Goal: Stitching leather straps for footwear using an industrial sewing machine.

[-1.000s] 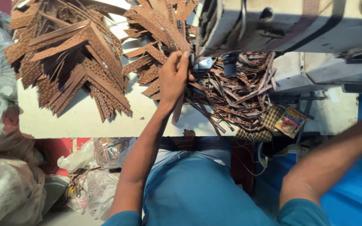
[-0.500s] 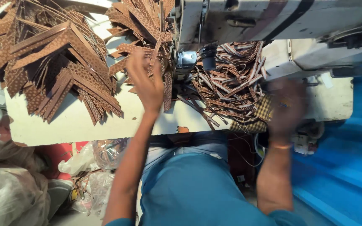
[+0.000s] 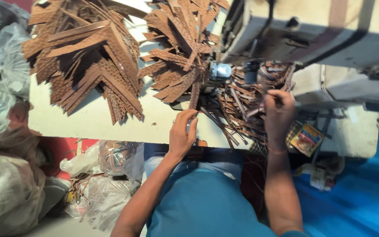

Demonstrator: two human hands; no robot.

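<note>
Left hand [image 3: 182,134] rests near the front edge of the white table [image 3: 88,123], fingers curled loosely – whether it grips anything can't be told. Right hand [image 3: 278,113] is closed in a pinch on a thin brown strip [image 3: 253,110] pulled from the tangled heap of dark strips [image 3: 237,103] beside the sewing machine [image 3: 312,33]. Fanned stacks of brown patterned angled pieces [image 3: 88,66] lie at the table's left & centre. Clear plastic bags [image 3: 5,131] sit to the left – a small coloured packet [image 3: 305,139] near the right wrist.
</note>
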